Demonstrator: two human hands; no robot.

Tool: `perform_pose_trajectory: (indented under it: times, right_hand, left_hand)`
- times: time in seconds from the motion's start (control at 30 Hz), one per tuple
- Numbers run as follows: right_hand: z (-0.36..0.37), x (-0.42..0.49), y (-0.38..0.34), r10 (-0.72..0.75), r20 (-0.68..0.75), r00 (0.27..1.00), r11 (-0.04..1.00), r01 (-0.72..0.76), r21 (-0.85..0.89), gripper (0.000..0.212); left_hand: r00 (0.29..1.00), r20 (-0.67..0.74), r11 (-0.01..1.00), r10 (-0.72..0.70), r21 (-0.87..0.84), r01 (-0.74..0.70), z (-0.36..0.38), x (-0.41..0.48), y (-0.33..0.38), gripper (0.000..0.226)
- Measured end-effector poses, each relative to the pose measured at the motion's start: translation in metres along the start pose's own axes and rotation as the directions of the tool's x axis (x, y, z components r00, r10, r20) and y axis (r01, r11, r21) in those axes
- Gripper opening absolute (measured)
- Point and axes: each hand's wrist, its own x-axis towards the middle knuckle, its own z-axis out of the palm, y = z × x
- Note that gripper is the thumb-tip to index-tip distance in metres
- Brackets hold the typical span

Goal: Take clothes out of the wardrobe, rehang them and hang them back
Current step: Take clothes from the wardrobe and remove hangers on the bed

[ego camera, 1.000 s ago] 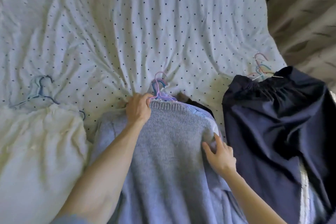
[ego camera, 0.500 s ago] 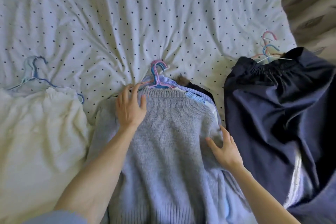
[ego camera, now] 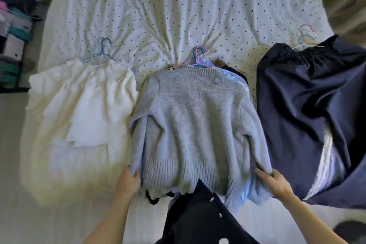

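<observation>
Gripping the grey knit sweater by its sleeve ends, my left hand and right hand pinch one cuff each. The sweater lies centre on the dotted sheet, lengthwise away from me, hem near, hanger far.

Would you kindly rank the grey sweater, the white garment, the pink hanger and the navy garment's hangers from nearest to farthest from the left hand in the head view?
1. grey sweater, gripped by the left hand.
2. white garment, just left.
3. pink hanger, top centre.
4. navy garment's hangers, far top right.
</observation>
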Motion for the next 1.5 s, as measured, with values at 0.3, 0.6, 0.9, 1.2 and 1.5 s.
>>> perform_pose_trajectory:
  times: [0.3, 0.6, 0.9, 1.2, 1.5]
  right_hand:
    - [-0.008, -0.085, 0.01, -0.152, -0.306, 0.94, 0.971, 0.2, 0.133, 0.036]
    - [0.057, -0.126, -0.007, -0.397, 0.2, 0.896, 0.9, 0.423, -0.105, 0.064]
    - [0.1, -0.088, 0.006, -0.182, 0.036, 0.983, 0.982, 0.184, -0.048, 0.088]
    - [0.086, -0.063, 0.007, -0.231, -0.341, 0.911, 0.97, 0.244, -0.006, 0.054]
    - [0.053, -0.091, 0.015, -0.3, 0.046, 0.953, 0.913, 0.3, -0.277, 0.048]
  left_hand:
    - [0.949, -0.285, 0.99, 0.139, 0.078, -0.121, -0.002, -0.097, 0.012, 0.041]
    - [0.98, 0.141, 0.988, 0.137, 0.057, -0.146, 0.046, -0.136, 0.025, 0.073]
    - [0.963, 0.052, 0.963, 0.264, -0.059, -0.261, 0.035, -0.07, 0.022, 0.084]
    - [0.964, 0.077, 0.947, 0.254, 0.182, -0.264, 0.036, -0.044, -0.015, 0.066]
    - [0.95, 0.248, 0.855, 0.192, 0.433, -0.286, -0.005, -0.049, 0.009, 0.059]
